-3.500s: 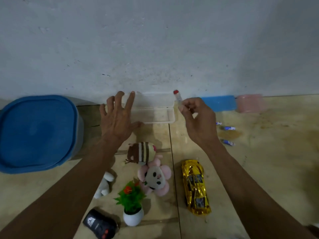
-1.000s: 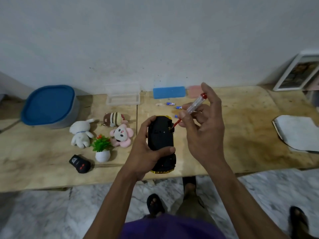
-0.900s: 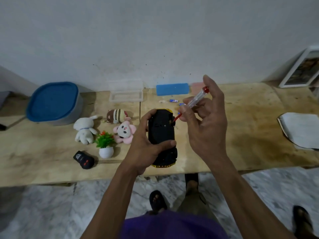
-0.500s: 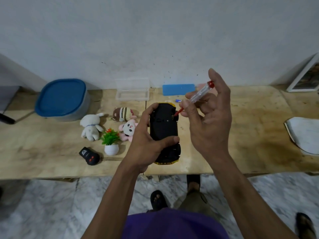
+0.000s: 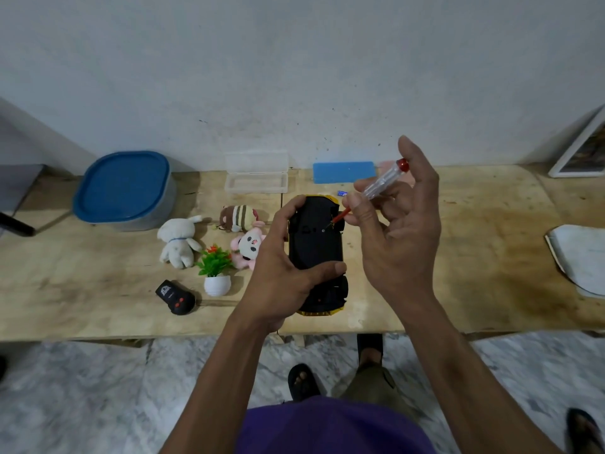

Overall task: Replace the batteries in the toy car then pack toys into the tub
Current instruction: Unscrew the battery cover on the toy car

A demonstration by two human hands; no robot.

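Observation:
My left hand (image 5: 282,276) grips the toy car (image 5: 316,244), which is turned over so its black underside faces up, gold trim showing at both ends. My right hand (image 5: 397,231) holds a clear-handled screwdriver (image 5: 379,186) with a red cap, its tip touching the car's underside near the far right. The tub (image 5: 126,191), grey with a blue lid, stands closed at the back left. A blue battery (image 5: 342,193) peeks out behind the car. A white plush (image 5: 178,242), a striped plush (image 5: 237,217), a pink plush (image 5: 247,247), a small potted plant (image 5: 216,273) and a black remote (image 5: 175,297) lie left of the car.
A clear open plastic case (image 5: 257,176) and a blue block (image 5: 343,172) sit along the wall. A white plate-like object (image 5: 579,257) lies at the right, a framed picture (image 5: 582,149) leans at the far right. The wooden bench's front edge (image 5: 131,335) drops to a marble floor.
Earlier the gold car lay upright on the bench and my right hand held the screwdriver by the case. Now the car is flipped in my left hand, the screwdriver tip on its underside.

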